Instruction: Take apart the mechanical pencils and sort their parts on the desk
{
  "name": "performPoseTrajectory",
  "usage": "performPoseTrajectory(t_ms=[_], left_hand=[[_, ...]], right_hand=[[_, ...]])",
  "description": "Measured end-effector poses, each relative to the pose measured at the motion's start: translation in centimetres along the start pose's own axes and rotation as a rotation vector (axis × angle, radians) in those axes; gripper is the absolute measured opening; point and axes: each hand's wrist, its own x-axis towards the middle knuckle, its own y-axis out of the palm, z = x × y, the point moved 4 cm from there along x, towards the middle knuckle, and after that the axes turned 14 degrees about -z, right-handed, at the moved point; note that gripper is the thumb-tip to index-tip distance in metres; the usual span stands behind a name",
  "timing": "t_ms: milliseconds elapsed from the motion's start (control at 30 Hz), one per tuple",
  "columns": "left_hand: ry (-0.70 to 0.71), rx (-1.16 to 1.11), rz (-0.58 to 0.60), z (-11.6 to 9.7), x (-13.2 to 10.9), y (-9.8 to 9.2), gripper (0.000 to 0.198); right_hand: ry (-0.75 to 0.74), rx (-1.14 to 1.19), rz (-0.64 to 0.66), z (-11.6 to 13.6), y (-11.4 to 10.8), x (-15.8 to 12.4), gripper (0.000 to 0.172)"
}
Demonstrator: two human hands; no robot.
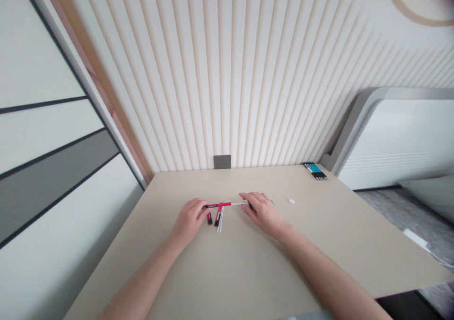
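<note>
My left hand [189, 218] pinches a pink and black pen barrel [222, 205], held almost level just above the table. From the barrel's right end a thin white stick [237, 203] runs towards my right hand [263, 212]. My right fingers are curled around a dark pen part [252, 208], mostly hidden under the palm; whether it joins the white stick I cannot tell. Between the hands lie a short pink and black pen piece [209, 218], another pink and black piece [217, 218] and loose thin white sticks [220, 221].
Several blue and black pens [315, 171] lie side by side at the table's back right corner. A small white scrap [291, 200] rests right of my right hand. The beige table [248, 272] meets a ribbed wall with a dark socket [222, 162]; a bed headboard [397, 135] stands right.
</note>
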Motion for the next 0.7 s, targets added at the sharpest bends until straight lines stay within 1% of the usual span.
performPoseTrajectory(t_ms=[67,100,200,433,533,700], left_hand=[[0.002,0.003,-0.01,0.1,0.0,0.0,0.011],[0.007,0.0,-0.014,0.2,-0.1,0.0,0.012],[0.032,-0.017,-0.024,0.3,-0.2,0.0,0.012],[0.111,-0.065,-0.001,0.2,-0.3,-0.6,0.014],[0.166,-0.061,0.027,-0.2,-0.4,-0.6,0.012],[0.223,-0.031,0.012,-0.8,-0.5,-0.5,0.009]], right_hand=[[0.018,-0.003,0.013,-0.7,0.3,-0.1,0.022],[0.019,-0.002,0.02,-0.9,0.5,-0.2,0.021],[-0.003,0.023,0.016,-1.2,1.1,-0.5,0.022],[-0.083,0.146,-0.01,0.3,1.1,-1.0,0.019],[-0.074,0.147,0.001,0.7,0.9,-1.0,0.019],[-0.044,0.099,0.022,0.6,0.9,-0.9,0.02]])
